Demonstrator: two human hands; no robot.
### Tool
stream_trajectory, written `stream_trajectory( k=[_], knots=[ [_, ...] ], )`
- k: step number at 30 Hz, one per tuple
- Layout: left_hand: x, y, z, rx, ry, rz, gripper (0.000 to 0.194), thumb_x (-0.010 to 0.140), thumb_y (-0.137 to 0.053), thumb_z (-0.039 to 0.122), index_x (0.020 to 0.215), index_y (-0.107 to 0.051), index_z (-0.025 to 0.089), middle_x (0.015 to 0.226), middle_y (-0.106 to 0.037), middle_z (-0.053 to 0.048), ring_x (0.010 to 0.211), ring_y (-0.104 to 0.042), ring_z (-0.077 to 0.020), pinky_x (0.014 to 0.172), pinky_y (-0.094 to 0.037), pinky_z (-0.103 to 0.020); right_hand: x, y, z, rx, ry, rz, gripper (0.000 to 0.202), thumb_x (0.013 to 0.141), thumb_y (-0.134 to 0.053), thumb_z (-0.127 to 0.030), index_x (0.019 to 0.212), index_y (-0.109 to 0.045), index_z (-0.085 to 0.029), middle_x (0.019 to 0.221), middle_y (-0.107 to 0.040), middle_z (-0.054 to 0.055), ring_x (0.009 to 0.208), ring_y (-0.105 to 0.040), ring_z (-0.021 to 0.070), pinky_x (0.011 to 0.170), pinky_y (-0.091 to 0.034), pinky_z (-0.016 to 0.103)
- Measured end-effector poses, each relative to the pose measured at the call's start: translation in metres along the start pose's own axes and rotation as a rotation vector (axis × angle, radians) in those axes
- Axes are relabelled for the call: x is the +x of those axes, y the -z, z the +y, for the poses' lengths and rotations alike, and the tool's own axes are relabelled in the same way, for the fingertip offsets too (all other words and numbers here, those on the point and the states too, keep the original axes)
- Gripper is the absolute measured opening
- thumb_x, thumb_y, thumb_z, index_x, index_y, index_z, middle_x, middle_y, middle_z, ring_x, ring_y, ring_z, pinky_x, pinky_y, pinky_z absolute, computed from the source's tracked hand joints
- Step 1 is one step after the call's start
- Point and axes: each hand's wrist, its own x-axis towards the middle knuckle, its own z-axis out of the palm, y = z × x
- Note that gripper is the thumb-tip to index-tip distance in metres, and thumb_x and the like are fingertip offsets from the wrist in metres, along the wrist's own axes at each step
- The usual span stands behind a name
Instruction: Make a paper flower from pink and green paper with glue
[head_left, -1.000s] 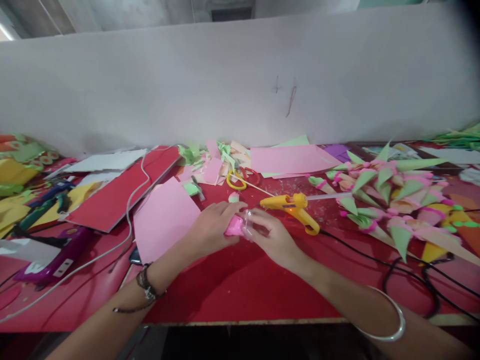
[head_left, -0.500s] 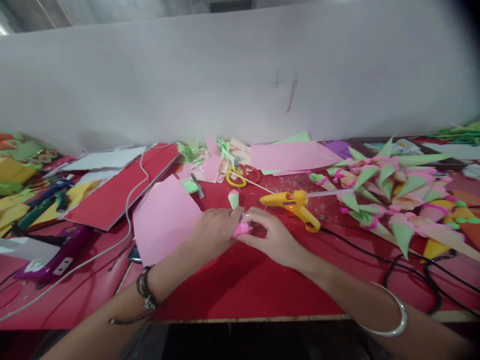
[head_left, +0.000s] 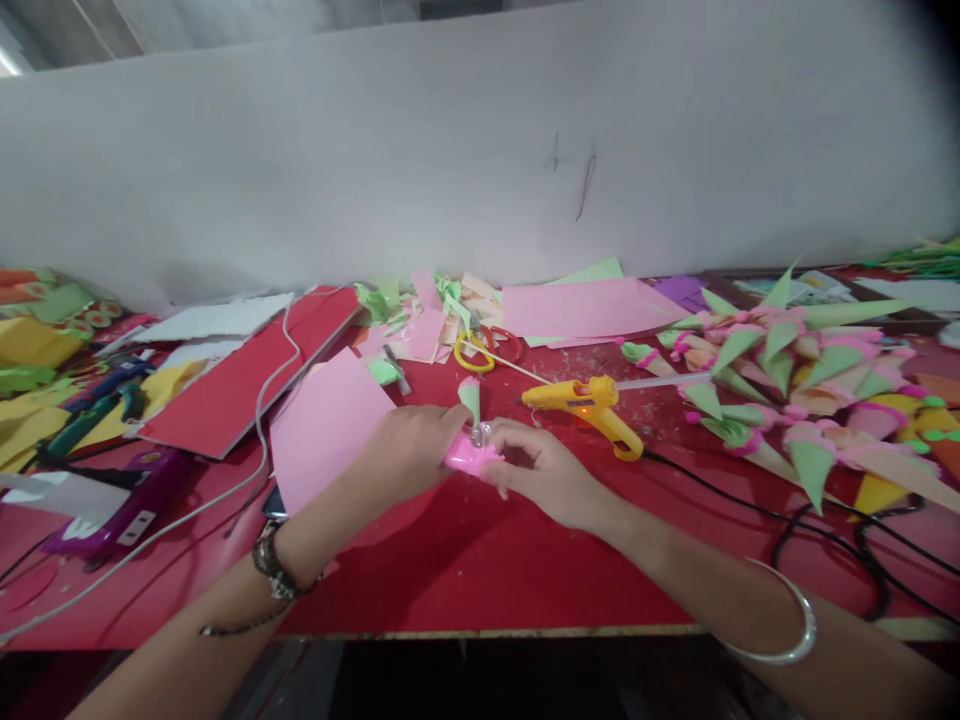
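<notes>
Over the red tabletop, my left hand [head_left: 412, 448] and my right hand [head_left: 546, 472] both hold a small bright pink packet [head_left: 471, 458] with clear, shiny plastic at its top. Fingers of each hand are closed on opposite sides of it; what is inside I cannot make out. Just behind the packet stands a small pale green paper cone [head_left: 469, 396] with a pink tip. A yellow glue gun [head_left: 581, 396] with a clear glue stick lies to the right of my right hand. Beside my left forearm is a pink paper sheet [head_left: 322, 425].
A pile of green and pink paper cones [head_left: 787, 360] covers the right side. Yellow-handled scissors [head_left: 474, 352] and paper scraps [head_left: 420, 320] lie at the back. A red board [head_left: 247, 375], white cable [head_left: 262, 400] and purple power strip [head_left: 124, 510] are on the left.
My hands have drawn slightly apart and the pink packet shows more between them. My left hand has shifted a little to the left.
</notes>
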Motion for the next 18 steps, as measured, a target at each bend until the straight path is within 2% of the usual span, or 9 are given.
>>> stream_trajectory(
  k=[4, 7, 10, 12, 15, 17, 18],
  knots=[
    [-0.002, 0.006, -0.015, -0.025, 0.067, -0.039, 0.012, 0.08, -0.045, 0.029, 0.081, -0.048, 0.017, 0.07, -0.062, -0.004, 0.061, -0.058, -0.018, 0.048, -0.031, -0.024, 0.001, 0.002, 0.006, 0.361, -0.086, 0.058, 0.019, 0.072, -0.061, -0.03, 0.061, -0.05, -0.018, 0.061, -0.046, -0.006, 0.046, -0.044, 0.004, 0.047, -0.037, 0.019],
    [-0.007, 0.002, -0.036, -0.043, 0.169, -0.015, 0.013, 0.08, -0.044, 0.031, 0.083, -0.048, 0.019, 0.074, -0.062, -0.004, 0.066, -0.059, -0.0193, 0.053, -0.035, -0.025, 0.003, 0.005, 0.005, 0.58, -0.149, 0.19, 0.018, 0.069, -0.065, -0.032, 0.066, -0.053, -0.019, 0.056, -0.047, -0.007, 0.046, -0.045, 0.0038, 0.047, -0.039, 0.017],
    [-0.014, -0.01, -0.059, -0.021, 0.302, 0.007, 0.019, 0.076, -0.048, 0.032, 0.089, -0.049, 0.018, 0.074, -0.061, -0.007, 0.07, -0.059, -0.0245, 0.058, -0.04, -0.03, 0.005, 0.006, 0.002, 0.677, -0.173, 0.281, 0.016, 0.066, -0.068, -0.027, 0.072, -0.054, -0.021, 0.059, -0.05, -0.008, 0.048, -0.047, 0.0031, 0.049, -0.042, 0.015],
    [-0.018, -0.017, -0.066, 0.054, 0.339, 0.059, 0.033, 0.071, -0.055, 0.035, 0.096, -0.051, 0.014, 0.09, -0.059, -0.014, 0.087, -0.055, -0.0327, 0.071, -0.041, -0.04, 0.005, 0.005, 0.0, 0.683, -0.189, 0.27, 0.017, 0.066, -0.068, -0.025, 0.078, -0.055, -0.022, 0.064, -0.053, -0.007, 0.051, -0.05, 0.003, 0.051, -0.043, 0.015],
    [-0.021, -0.018, -0.056, -0.033, 0.339, 0.157, 0.055, 0.069, -0.058, 0.039, 0.115, -0.044, 0.013, 0.12, -0.044, -0.019, 0.112, -0.038, -0.0395, 0.089, -0.03, -0.054, 0.004, -0.001, 0.001, 0.609, -0.191, 0.224, 0.024, 0.067, -0.066, -0.026, 0.089, -0.059, -0.022, 0.073, -0.058, -0.004, 0.061, -0.055, 0.0054, 0.062, -0.047, 0.019],
    [-0.021, -0.012, -0.035, -0.303, 0.335, 0.181, 0.064, 0.07, -0.057, 0.044, 0.123, -0.036, 0.015, 0.127, -0.035, -0.017, 0.12, -0.029, -0.0358, 0.095, -0.026, -0.053, 0.002, -0.004, 0.002, 0.473, -0.167, 0.197, 0.023, 0.068, -0.065, -0.027, 0.089, -0.06, -0.021, 0.075, -0.061, -0.002, 0.067, -0.057, 0.0078, 0.067, -0.047, 0.022],
    [-0.021, -0.009, -0.022, -0.508, 0.322, 0.153, 0.061, 0.075, -0.051, 0.044, 0.126, -0.031, 0.018, 0.13, -0.034, -0.014, 0.121, -0.03, -0.0307, 0.097, -0.027, -0.049, 0.001, -0.005, 0.003, 0.385, -0.157, 0.18, 0.019, 0.069, -0.065, -0.028, 0.085, -0.06, -0.02, 0.072, -0.061, -0.002, 0.065, -0.057, 0.0087, 0.065, -0.047, 0.023]
  ],
)
